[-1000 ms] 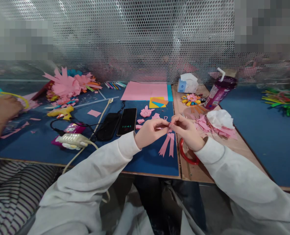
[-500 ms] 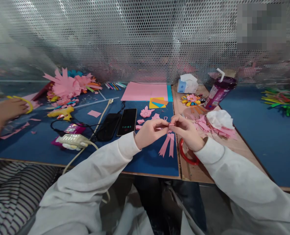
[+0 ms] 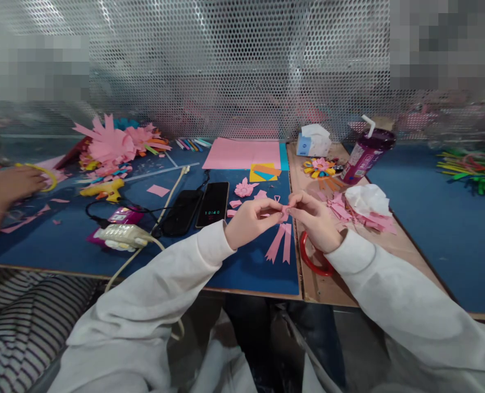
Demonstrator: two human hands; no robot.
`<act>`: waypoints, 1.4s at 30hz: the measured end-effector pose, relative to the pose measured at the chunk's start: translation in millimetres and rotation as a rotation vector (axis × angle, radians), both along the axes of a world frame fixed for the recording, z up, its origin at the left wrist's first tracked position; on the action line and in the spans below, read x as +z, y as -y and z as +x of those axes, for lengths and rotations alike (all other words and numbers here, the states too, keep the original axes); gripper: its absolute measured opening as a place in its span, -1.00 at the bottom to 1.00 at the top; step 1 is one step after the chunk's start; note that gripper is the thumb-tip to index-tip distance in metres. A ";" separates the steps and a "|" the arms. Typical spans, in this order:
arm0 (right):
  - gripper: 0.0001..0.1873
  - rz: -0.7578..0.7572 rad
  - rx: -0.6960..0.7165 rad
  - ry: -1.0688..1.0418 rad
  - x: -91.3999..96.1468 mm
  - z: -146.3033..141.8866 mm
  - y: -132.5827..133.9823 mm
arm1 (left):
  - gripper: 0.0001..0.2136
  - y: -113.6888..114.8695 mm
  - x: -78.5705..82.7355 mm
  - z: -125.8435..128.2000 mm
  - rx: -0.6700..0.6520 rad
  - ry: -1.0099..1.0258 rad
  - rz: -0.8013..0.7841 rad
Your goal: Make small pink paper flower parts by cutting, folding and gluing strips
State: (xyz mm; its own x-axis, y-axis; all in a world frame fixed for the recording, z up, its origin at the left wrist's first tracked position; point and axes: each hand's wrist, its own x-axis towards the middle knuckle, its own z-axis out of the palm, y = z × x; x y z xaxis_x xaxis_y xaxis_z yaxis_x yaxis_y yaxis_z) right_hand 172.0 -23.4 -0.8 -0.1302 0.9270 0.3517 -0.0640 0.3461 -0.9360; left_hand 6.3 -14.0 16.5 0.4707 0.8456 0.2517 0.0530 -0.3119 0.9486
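Between my fingertips is a small piece of pink paper (image 3: pixel 284 212). My left hand (image 3: pixel 253 221) pinches it from the left, and my right hand (image 3: pixel 314 221) pinches it from the right; part of it is covered by the fingers. Just below lie pink paper strips (image 3: pixel 281 245) with notched ends, on the blue tabletop. Behind my left hand rests a folded pink paper flower (image 3: pixel 246 187), with small pink pieces (image 3: pixel 235 203) close by. Under my right wrist, partly hidden, is a red ring-like handle (image 3: pixel 308 259).
Two phones (image 3: pixel 212 204) and a power strip (image 3: pixel 123 236) with cables lie left. A yellow glue gun (image 3: pixel 103 189) sits beyond. Pink sheets (image 3: pixel 242 154), a tissue box (image 3: pixel 314 140) and a purple cup (image 3: pixel 367 155) stand behind. A co-worker's hand (image 3: pixel 21 183) is at far left.
The pink paper between my fingertips has turned and now shows more of its surface. My right fingers have shifted slightly; both arms stay in place.
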 end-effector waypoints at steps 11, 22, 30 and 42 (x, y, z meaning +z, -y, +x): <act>-0.90 -0.009 0.013 -0.022 -0.2 0.2 -0.5 | -0.89 0.8 0.3 -0.7 0.004 0.010 -0.007; -0.87 -0.008 0.014 -0.002 -0.2 -0.2 0.1 | -0.88 0.0 -1.1 -0.3 0.000 0.001 -0.011; -0.89 0.000 0.023 -0.019 1.4 -0.2 1.5 | -0.90 -0.2 -0.5 -0.9 -0.006 -0.012 0.012; -0.85 -0.012 0.019 -0.005 1.9 -1.1 1.7 | -0.89 0.1 -0.3 -0.7 -0.015 -0.005 0.005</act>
